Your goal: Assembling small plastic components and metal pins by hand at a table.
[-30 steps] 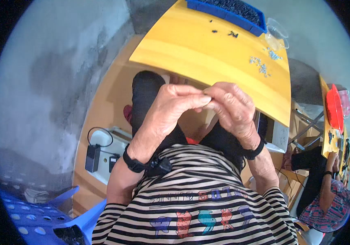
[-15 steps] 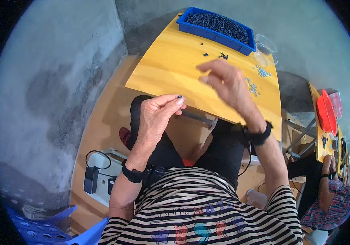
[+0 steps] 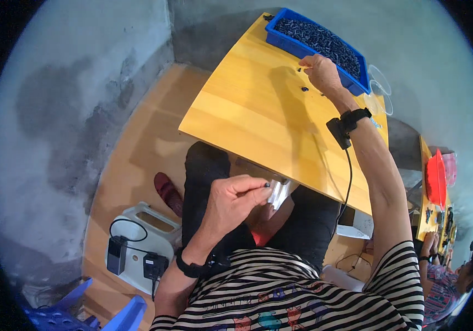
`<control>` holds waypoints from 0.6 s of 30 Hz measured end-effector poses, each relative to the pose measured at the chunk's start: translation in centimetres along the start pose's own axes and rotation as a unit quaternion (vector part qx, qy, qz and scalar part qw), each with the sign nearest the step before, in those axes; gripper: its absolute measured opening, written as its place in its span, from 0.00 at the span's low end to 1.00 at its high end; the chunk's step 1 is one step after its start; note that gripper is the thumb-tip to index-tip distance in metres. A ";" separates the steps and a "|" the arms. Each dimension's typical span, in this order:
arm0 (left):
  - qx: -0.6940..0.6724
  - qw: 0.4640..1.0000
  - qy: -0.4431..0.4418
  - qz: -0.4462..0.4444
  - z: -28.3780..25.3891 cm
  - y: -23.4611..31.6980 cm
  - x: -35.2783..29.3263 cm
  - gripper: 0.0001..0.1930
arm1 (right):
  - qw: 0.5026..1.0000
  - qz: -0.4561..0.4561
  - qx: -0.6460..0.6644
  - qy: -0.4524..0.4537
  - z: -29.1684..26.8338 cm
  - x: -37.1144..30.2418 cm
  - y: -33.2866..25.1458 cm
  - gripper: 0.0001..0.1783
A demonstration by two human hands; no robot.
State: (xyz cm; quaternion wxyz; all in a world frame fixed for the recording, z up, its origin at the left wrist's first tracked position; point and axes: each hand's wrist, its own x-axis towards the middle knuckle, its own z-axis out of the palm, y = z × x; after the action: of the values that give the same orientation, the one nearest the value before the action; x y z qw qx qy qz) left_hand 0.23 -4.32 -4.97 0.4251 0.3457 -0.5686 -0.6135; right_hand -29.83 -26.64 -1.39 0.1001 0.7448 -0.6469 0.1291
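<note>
My left hand (image 3: 237, 199) is closed in a pinch on a small dark part (image 3: 267, 185), held over my lap just off the table's near edge. Farther off, my right hand (image 3: 323, 74) is stretched out to the front side of the blue tray (image 3: 283, 39). Its thumb and forefinger look slightly parted beside a small black piece (image 3: 299, 69); I see no grip on it. Nearer me on the yellow table (image 3: 247, 105) lies another small black piece (image 3: 305, 89). Many small dark parts (image 3: 319, 43) fill the tray.
Clear plastic tubs (image 3: 378, 88) stand beyond my right wrist. A cable (image 3: 349, 176) hangs from my right wrist's black device (image 3: 338, 132). A white stool (image 3: 137, 220) holds black adapters at left. Rightward, another person sits by a table with a red basin (image 3: 436, 179).
My right hand has moved away from me, up to the tray's front. My left hand keeps its pinch and sits lower in view. The view has shifted, and my arm now covers most silvery bits.
</note>
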 end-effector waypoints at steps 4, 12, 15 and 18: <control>0.021 1.000 0.006 -0.018 -1.2 0.0 0.1 0.05 | 0.999 -0.015 -0.009 -0.044 1.4 0.8 0.5 0.10; 0.000 1.000 -0.003 -0.020 -1.9 -0.6 0.5 0.05 | 0.998 -0.013 0.060 0.004 3.5 1.4 1.6 0.06; -0.001 1.000 -0.001 -0.019 -2.1 -0.8 0.1 0.05 | 0.994 0.026 0.104 0.002 3.4 1.1 1.4 0.06; -0.002 1.000 0.004 -0.018 -2.4 -1.1 -0.1 0.04 | 0.990 0.051 0.132 -0.003 3.1 1.2 0.9 0.07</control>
State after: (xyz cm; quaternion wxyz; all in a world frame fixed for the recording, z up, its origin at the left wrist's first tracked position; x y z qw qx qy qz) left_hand 2.27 -5.16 -6.38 0.4168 0.3571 -0.5594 -0.6212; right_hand -30.33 -28.84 -4.01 -0.0079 0.7182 -0.6614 0.2162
